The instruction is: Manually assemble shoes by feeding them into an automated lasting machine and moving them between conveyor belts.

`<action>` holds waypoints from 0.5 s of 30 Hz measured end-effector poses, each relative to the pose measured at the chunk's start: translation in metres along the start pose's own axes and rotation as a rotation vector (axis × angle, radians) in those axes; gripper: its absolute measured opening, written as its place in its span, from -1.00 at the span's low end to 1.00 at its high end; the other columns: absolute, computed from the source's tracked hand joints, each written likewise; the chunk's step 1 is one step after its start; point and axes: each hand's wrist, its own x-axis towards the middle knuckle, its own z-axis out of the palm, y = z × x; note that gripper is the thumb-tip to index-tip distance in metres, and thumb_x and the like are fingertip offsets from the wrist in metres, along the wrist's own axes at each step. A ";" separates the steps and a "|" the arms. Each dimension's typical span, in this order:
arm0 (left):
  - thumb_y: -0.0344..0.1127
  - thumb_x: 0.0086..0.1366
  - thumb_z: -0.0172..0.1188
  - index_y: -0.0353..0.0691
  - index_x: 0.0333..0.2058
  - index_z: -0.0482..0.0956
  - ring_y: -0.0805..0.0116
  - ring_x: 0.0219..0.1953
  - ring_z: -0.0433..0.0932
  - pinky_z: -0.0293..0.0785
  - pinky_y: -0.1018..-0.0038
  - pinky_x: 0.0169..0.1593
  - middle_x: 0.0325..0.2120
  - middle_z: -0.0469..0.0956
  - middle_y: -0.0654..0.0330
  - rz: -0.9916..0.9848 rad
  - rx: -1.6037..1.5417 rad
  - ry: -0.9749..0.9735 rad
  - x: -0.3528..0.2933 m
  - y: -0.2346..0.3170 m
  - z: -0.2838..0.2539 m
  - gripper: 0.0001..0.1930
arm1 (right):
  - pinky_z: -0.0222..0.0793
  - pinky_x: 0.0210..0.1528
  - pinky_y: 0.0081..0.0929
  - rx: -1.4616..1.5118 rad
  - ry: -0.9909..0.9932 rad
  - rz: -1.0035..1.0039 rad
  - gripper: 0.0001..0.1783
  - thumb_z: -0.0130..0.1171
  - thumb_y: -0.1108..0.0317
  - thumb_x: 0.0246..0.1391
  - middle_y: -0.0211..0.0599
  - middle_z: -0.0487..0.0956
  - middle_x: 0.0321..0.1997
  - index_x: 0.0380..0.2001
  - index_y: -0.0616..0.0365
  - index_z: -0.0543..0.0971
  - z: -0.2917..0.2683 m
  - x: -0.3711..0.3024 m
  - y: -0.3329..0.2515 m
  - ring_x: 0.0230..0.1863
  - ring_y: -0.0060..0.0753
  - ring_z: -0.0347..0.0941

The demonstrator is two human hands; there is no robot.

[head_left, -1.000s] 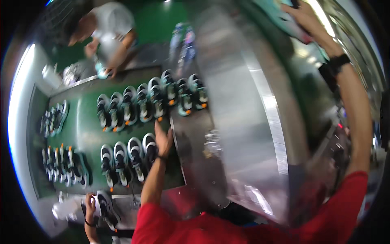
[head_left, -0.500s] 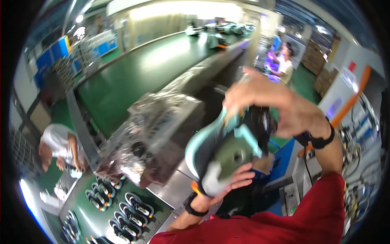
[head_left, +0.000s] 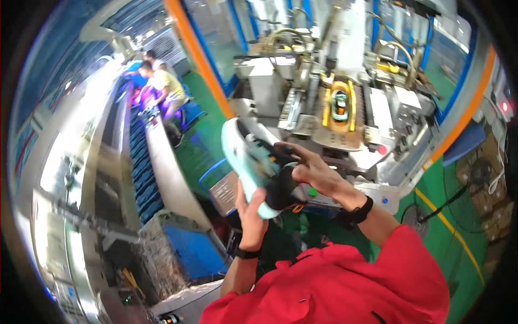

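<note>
A sneaker with a pale mint sole and a dark upper is held up in front of me, its toe pointing away and to the left. My left hand grips the sole near the heel, thumb along its side. At the collar and laces, my right hand has its fingers closed on the dark upper; the fingertips are partly hidden. Beyond the shoe stands a machine with a yellow-sided cradle, and another shoe sits inside it.
An orange post rises at the machine's left side. A long conveyor with dark blue rollers or folds runs away on the left, with people working beside it. A round pedal fan or base stands on the green floor at right.
My view has swung right, from the green belt and rows of shoes to the machine. The sneaker has turned from underside up to its side, still in both hands.
</note>
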 end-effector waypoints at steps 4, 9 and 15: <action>-0.18 0.24 0.21 -0.36 0.34 -0.02 0.25 0.15 0.34 0.24 0.41 0.21 0.18 0.31 -0.02 0.045 0.482 -0.285 0.061 -0.079 0.084 -0.18 | 0.41 -0.10 -0.55 -0.022 0.638 0.107 -0.35 0.42 0.32 -0.24 -0.35 0.56 -0.17 -0.01 0.27 0.46 -0.087 -0.036 0.026 -0.19 -0.55 0.45; -0.05 0.29 0.17 -0.50 0.29 0.04 0.25 0.12 0.41 0.33 0.39 0.14 0.13 0.38 -0.04 -0.371 0.384 -0.423 0.166 -0.176 0.151 -0.19 | 0.43 -0.11 -0.57 -0.136 1.022 0.148 -0.38 0.38 0.41 -0.26 -0.35 0.57 -0.18 -0.02 0.28 0.46 -0.211 -0.089 0.032 -0.25 -0.54 0.49; 0.00 0.11 0.31 -0.46 -0.12 0.49 0.14 -0.19 0.60 0.46 0.31 -0.13 -0.32 0.60 -0.11 -0.012 0.968 -0.155 0.317 -0.320 0.208 -0.42 | 0.36 0.01 -0.53 -0.430 1.279 -0.081 -0.31 0.31 0.39 -0.24 -0.28 0.51 -0.08 0.07 0.26 0.41 -0.275 -0.117 0.015 -0.10 -0.47 0.45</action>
